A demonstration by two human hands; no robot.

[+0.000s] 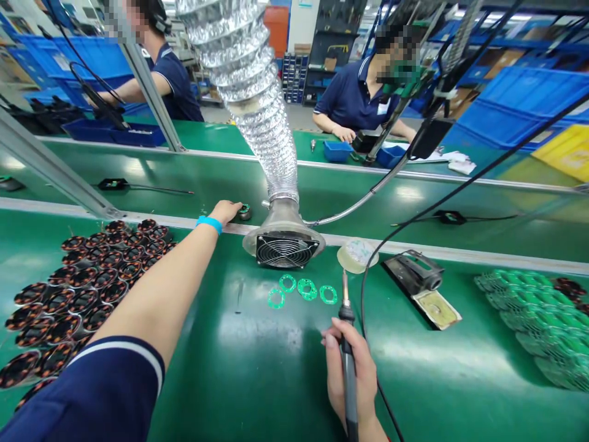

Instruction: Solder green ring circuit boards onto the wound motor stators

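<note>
My left hand (224, 212), with a blue wristband, reaches far forward over the metal rail. Its fingers are closed on the side of a small round motor stator (245, 213) with a green ring board on top. The finger grip is partly hidden. My right hand (352, 374) holds a soldering iron (348, 344) like a pen, its tip pointing up and away from me. Past the iron's tip sits a round pale dish (353, 256). Several green ring circuit boards (307, 288) lie on the green bench (257, 368) left of the iron.
Rows of copper-wound stators (83, 282) fill the left side; stacked green boards (538, 319) stand at right. A fume-extractor duct (280, 141) with a fan grille hangs ahead. The iron stand (416, 276) and a black cable (365, 294) are at right. Two people work across the line.
</note>
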